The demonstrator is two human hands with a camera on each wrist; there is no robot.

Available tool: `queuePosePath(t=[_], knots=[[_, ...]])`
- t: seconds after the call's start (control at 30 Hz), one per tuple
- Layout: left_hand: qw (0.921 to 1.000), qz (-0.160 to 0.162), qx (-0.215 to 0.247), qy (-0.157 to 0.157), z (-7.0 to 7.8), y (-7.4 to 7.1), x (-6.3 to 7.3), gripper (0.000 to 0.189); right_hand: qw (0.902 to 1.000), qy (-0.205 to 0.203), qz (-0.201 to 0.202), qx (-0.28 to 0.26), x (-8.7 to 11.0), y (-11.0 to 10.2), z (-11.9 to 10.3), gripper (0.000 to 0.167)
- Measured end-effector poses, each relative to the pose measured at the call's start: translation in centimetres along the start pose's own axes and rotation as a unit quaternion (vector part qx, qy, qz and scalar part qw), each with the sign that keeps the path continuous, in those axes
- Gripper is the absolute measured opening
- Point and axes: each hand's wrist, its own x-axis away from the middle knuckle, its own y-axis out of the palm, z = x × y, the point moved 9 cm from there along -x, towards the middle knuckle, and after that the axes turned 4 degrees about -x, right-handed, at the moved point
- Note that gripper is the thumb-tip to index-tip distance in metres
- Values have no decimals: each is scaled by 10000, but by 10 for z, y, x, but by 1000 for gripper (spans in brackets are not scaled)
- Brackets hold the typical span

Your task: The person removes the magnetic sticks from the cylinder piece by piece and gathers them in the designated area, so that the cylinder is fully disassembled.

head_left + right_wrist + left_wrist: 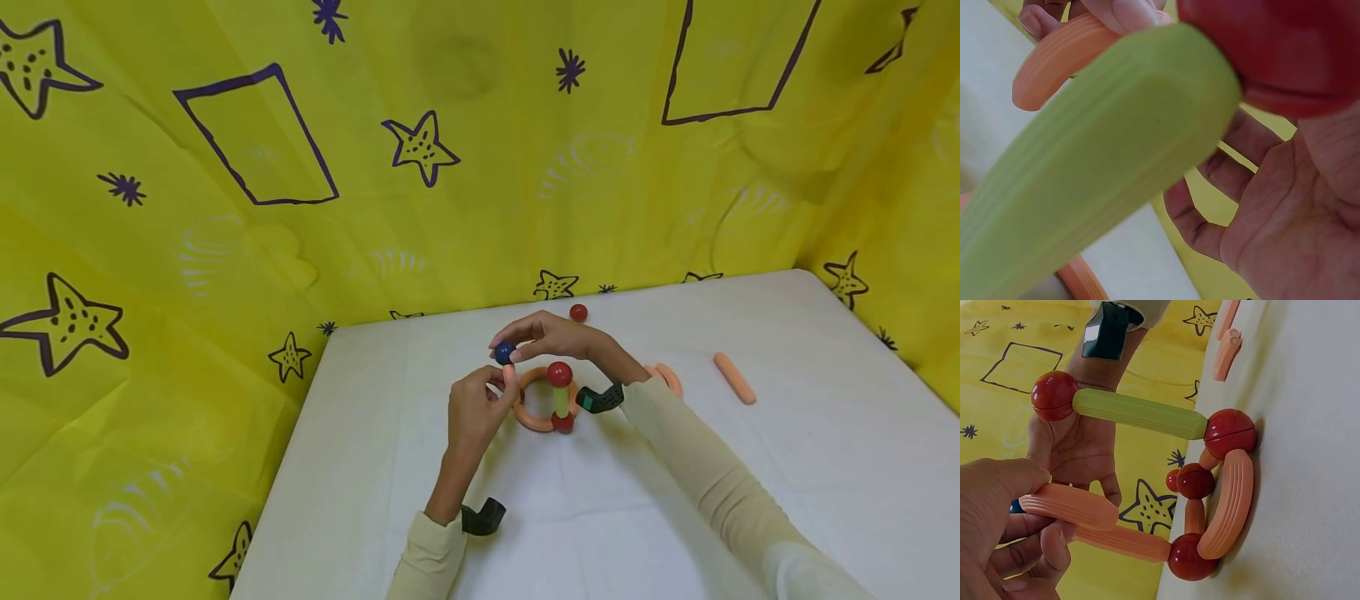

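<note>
Magnetic-style sticks and balls form a structure on the table. My left hand (476,404) pinches a curved orange stick (1069,505) beside the blue ball (505,352). The fingers of my right hand (558,335) hold that ball from above. In the left wrist view, a straight orange stick (1125,544) rises from a red ball (1192,556) of the base; its top is hidden behind my left fingers. A ring of curved orange sticks (534,427) forms the base. On it stands a yellow-green stick (561,402), with a red ball (559,374) on top.
A loose red ball (578,312) lies near the table's back edge. Curved orange sticks (669,379) lie by my right sleeve, and a straight orange stick (735,378) farther right. The upright yellow-green stick stands close under my right wrist. Yellow patterned cloth surrounds the white table (352,467).
</note>
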Motion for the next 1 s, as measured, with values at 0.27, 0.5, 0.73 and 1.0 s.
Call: queuePosePath(t=[0.27,0.5,0.73,1.0], knots=[[9993,24,-249,282,1,-5,1,22,9999,-3,-25,130,1,2,-2,38],[9982,-82,-329,489,2,-6,2,22,9998,-69,51,155,2,1,-3,37],[9996,-193,-111,175,-4,-8,3,26,10000,27,84,43,1,2,0,39],[9980,-257,239,-526,-20,-12,2,32,9995,247,187,-10,2,3,2,42]])
